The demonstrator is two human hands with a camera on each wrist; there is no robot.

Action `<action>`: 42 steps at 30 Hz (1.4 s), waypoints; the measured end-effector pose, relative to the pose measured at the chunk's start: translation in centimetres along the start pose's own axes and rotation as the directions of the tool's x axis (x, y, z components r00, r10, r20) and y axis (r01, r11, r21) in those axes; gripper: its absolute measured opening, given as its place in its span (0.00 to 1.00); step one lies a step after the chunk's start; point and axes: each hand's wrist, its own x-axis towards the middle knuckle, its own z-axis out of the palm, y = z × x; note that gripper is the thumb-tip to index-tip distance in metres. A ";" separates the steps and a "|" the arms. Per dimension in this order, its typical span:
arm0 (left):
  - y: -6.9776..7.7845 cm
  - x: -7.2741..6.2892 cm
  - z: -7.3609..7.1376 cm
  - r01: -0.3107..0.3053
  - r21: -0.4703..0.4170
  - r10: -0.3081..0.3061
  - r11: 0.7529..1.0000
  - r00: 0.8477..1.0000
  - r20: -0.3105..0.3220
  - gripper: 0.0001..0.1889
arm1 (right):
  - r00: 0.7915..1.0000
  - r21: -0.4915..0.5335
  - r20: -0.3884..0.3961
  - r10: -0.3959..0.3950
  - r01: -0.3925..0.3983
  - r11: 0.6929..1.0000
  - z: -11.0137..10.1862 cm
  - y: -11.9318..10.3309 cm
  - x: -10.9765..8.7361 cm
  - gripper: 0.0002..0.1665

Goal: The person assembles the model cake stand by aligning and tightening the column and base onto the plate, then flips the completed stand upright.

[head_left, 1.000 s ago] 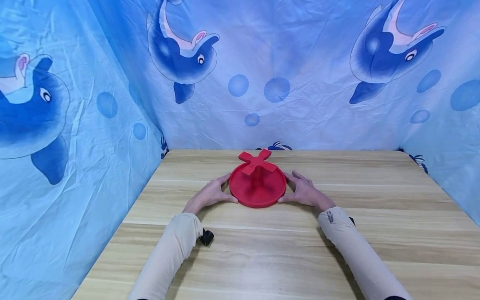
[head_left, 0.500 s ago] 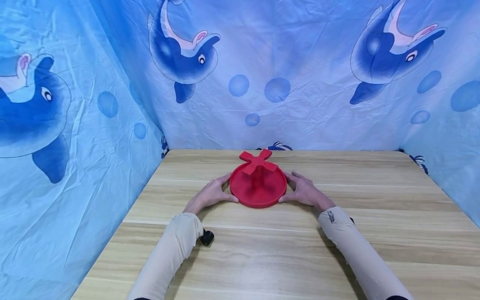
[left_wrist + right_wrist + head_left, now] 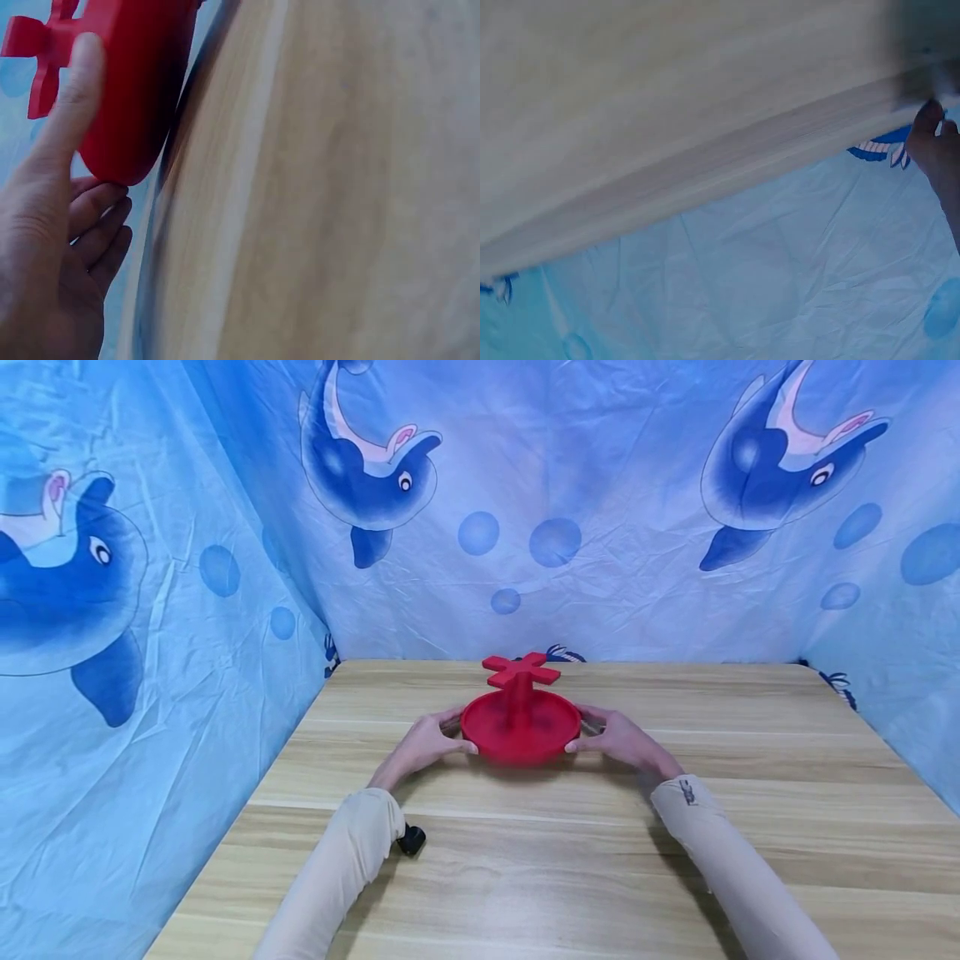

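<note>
A red round tray (image 3: pixel 487 731) with a raised rim carries a central post (image 3: pixel 517 706) topped by a flat cross (image 3: pixel 521 669). It hangs slightly above the table, its front wall blurred and a shadow beneath. My left hand (image 3: pixel 423 743) grips its left side, thumb in front and fingers farther back. On the opposite side my right hand (image 3: pixel 626 742) holds the rim the same way. In the left wrist view the thumb presses the red wall (image 3: pixel 139 90) while curled fingers touch its lower end. Only part of the right hand (image 3: pixel 936 154) shows in its wrist view, its grip blurred.
The wood-grain table (image 3: pixel 517 877) spreads in front of both arms. A blue dolphin-print curtain (image 3: pixel 517 468) hangs behind it and along the sides. By the left cuff a small black device (image 3: pixel 411 840) sticks out.
Both hands have raised the red tray a little off the table. Its cross top now appears flatter and slightly higher, and the right forearm has shifted slightly right.
</note>
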 end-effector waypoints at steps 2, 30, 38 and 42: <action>0.3 0.0 0.1 0.013 -0.043 -0.013 0.999 1.000 -0.008 0.49 | 1.000 0.012 -0.002 0.004 -0.004 1.000 -0.2 -0.3 -0.3 0.55; 8.1 -0.1 -1.8 0.256 -0.382 -0.218 0.888 0.966 0.139 0.37 | 0.975 0.174 -0.093 0.203 -0.185 0.967 -3.2 -6.7 -2.7 0.51; 11.0 -0.3 -4.0 0.283 -0.216 -0.204 0.934 0.923 0.326 0.36 | 0.968 0.138 -0.048 0.248 -0.239 0.961 -4.5 -8.5 -3.5 0.53; 12.0 0.2 -4.6 0.313 -0.152 -0.226 0.937 0.880 0.418 0.39 | 0.971 0.087 -0.021 0.240 -0.237 0.968 -5.1 -8.9 -3.7 0.52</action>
